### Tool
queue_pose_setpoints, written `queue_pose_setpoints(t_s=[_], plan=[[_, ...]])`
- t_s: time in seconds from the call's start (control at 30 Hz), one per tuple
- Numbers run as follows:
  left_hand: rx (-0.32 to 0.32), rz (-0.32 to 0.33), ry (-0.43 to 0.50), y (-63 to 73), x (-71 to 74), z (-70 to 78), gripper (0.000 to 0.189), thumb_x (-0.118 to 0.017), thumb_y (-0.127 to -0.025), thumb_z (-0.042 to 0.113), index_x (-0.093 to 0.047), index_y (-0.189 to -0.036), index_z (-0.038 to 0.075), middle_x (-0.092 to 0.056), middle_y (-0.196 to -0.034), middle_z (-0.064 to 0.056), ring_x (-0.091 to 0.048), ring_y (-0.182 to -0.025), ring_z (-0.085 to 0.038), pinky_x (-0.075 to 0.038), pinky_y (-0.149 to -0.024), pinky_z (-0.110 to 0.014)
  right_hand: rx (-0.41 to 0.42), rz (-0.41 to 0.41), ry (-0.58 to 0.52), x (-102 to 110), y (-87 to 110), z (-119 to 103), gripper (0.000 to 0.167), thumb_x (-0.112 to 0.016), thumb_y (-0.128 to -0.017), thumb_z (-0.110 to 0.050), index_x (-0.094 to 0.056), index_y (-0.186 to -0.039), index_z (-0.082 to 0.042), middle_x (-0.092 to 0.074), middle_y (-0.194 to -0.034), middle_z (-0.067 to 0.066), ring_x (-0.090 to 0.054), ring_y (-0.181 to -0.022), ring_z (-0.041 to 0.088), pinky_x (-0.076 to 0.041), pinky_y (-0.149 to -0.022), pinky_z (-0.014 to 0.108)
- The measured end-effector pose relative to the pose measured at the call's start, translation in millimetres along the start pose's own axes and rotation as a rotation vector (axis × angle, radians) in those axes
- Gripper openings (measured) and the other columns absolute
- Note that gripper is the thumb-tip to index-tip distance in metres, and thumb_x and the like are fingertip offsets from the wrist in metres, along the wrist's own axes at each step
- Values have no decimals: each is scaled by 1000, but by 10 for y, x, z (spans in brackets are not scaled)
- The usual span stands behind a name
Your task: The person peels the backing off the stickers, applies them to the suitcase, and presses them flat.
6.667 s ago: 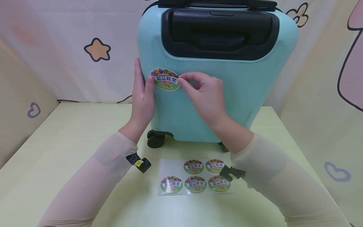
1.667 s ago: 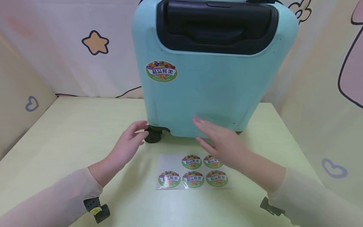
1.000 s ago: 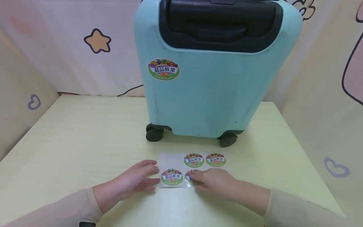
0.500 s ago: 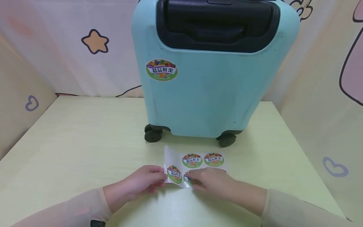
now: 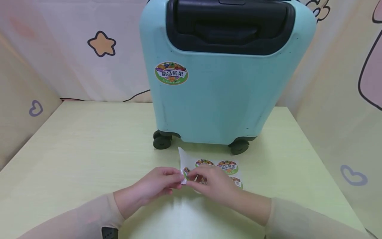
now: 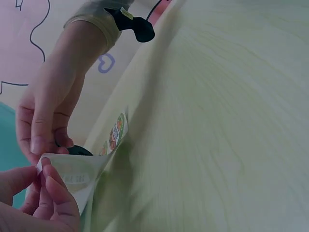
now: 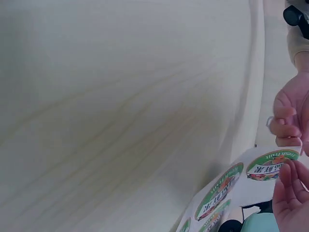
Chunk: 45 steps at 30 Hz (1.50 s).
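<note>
A white sheet of oval fruit stickers (image 5: 185,159) lies on the table, its left end lifted and bent up. My left hand (image 5: 159,182) pinches that raised left edge between thumb and fingers. Bent over the sheet, my right hand (image 5: 216,184) has its thumb and fingertips at the edge of the lower-left sticker (image 7: 264,166), which still lies on the sheet in the right wrist view. My right fingers partly cover the other stickers. Behind the sheet stands a light-blue suitcase (image 5: 209,96), with one matching sticker (image 5: 171,73) on its upper left.
The suitcase rests on black wheels (image 5: 162,142) and has a black recessed handle panel (image 5: 232,28). A pale wood-grain table (image 5: 89,142) lies under everything. Printed cloth walls (image 5: 59,66) enclose the back and sides, and a thin dark cord runs along the back edge.
Both hands have come down from the suitcase sticker to the sheet. The left hand has taken hold of the sheet's left edge and raised it; the right has shifted left onto the lower-left sticker.
</note>
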<state>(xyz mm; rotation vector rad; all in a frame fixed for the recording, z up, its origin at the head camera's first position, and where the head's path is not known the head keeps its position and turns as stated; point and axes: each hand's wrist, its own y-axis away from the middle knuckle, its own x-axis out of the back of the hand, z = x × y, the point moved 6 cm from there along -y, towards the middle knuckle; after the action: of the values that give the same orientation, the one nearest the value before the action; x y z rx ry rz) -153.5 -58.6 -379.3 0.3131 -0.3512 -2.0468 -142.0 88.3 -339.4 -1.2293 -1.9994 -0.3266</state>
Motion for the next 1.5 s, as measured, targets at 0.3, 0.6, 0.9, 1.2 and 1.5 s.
queue_pose_setpoints(t_s=[0.3, 0.6, 0.9, 1.2, 1.5], plan=[[-25, 13, -20, 4, -16, 10, 29, -62, -90, 18, -64, -108, -4, -69, -81, -1, -62, -75, -8, -43, -61, -23, -49, 35, -68, 11, -32, 9, 7, -71, -83, -24, -70, -83, -17, -60, -72, -15, -56, -67, 3, -48, -60, 22], [-21, 1, -14, -12, -25, 3, 26, -61, -90, 16, -65, -106, -5, -67, -81, -2, -61, -75, -10, -43, -63, -23, -124, -7, -80, 23, -27, 55, 5, -67, -85, -15, -69, -81, -16, -63, -73, -13, -57, -68, 4, -50, -64, 23], [6, 26, -46, 15, 14, 3, 26, -61, -90, 16, -65, -105, -4, -65, -79, 0, -60, -74, -10, -45, -62, -25, -159, 20, -80, 89, -27, 138, 6, -67, -86, -15, -68, -80, -16, -61, -72, -11, -54, -67, 7, -48, -62, 23], [24, 59, -87, 26, 104, -79, 30, -63, -89, 19, -65, -107, -5, -66, -80, -1, -61, -73, -11, -47, -63, -27, -187, 39, -101, 159, -11, 188, 8, -67, -86, -15, -68, -79, -12, -62, -73, -7, -55, -66, 8, -48, -61, 23], [14, 73, -114, 49, 183, -98, 29, -65, -87, 19, -66, -104, -4, -65, -78, 1, -61, -73, -11, -46, -63, -27, -210, 82, -154, 281, 29, 295, 7, -67, -86, -14, -67, -79, -10, -62, -77, -4, -56, -71, 13, -49, -66, 26]])
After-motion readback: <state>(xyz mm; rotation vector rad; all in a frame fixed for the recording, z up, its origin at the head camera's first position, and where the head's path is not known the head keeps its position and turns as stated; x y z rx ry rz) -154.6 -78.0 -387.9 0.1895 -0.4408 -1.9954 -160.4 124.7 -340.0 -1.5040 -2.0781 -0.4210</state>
